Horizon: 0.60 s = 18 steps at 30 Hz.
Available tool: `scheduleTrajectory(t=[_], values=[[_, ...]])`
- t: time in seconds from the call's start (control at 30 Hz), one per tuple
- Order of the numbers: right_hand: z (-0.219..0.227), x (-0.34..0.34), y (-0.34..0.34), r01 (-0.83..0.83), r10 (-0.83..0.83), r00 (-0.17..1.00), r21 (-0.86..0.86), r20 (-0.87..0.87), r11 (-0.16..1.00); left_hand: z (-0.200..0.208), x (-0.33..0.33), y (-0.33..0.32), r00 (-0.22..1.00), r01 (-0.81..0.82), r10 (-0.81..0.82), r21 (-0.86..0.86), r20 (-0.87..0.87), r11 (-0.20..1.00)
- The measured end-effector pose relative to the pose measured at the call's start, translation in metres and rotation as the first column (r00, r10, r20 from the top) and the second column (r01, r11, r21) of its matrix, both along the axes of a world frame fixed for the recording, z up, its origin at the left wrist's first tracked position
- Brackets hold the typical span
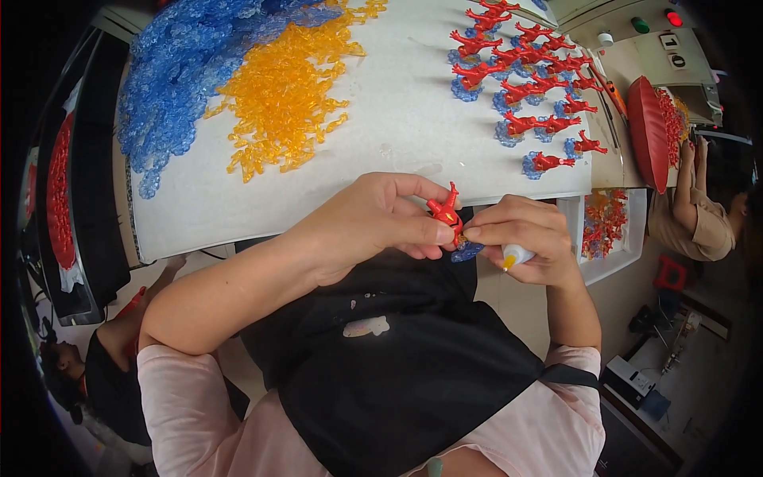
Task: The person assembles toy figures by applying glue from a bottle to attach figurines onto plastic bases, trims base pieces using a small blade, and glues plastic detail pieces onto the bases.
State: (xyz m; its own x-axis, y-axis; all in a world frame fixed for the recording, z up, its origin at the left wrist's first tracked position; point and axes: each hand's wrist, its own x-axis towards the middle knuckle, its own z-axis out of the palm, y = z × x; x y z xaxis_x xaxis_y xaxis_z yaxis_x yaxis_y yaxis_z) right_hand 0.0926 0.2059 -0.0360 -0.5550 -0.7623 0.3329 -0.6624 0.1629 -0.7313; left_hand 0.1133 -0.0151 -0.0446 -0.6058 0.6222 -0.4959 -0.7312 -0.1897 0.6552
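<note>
Close to the table's front edge, my left hand pinches a small red toy figure with raised arms. My right hand meets it from the other side, fingertips at the figure's lower end. A blue translucent piece shows just below the fingertips. Tucked in the right palm is a small white bottle with a yellow tip pointing down and left. How the figure and the blue piece join is hidden by my fingers.
Blue translucent pieces and yellow translucent pieces lie heaped on the white tabletop. Several red figures on blue bases stand at the right. A white bin holds more parts. Other people sit at both sides.
</note>
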Motion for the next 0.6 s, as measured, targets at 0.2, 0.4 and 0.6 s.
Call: scheduleTrajectory(t=[0.2,0.4,0.6], values=[[-0.002,0.0021,-0.0033,0.044,-0.046,0.998,-0.04,-0.047,0.998,0.0051,-0.0012,0.0017,0.997,0.009,-0.012,-0.041,-0.07,0.999],[-0.0036,0.0071,0.0009,0.116,-0.116,0.993,0.002,-0.02,0.993,0.0057,-0.0029,0.0065,0.993,0.004,-0.015,-0.09,-0.121,0.996],[-0.0045,0.0073,0.0034,0.143,-0.143,0.99,-0.026,-0.012,0.989,0.0075,-0.0053,0.0082,0.99,0.018,-0.033,-0.11,-0.137,0.994]])
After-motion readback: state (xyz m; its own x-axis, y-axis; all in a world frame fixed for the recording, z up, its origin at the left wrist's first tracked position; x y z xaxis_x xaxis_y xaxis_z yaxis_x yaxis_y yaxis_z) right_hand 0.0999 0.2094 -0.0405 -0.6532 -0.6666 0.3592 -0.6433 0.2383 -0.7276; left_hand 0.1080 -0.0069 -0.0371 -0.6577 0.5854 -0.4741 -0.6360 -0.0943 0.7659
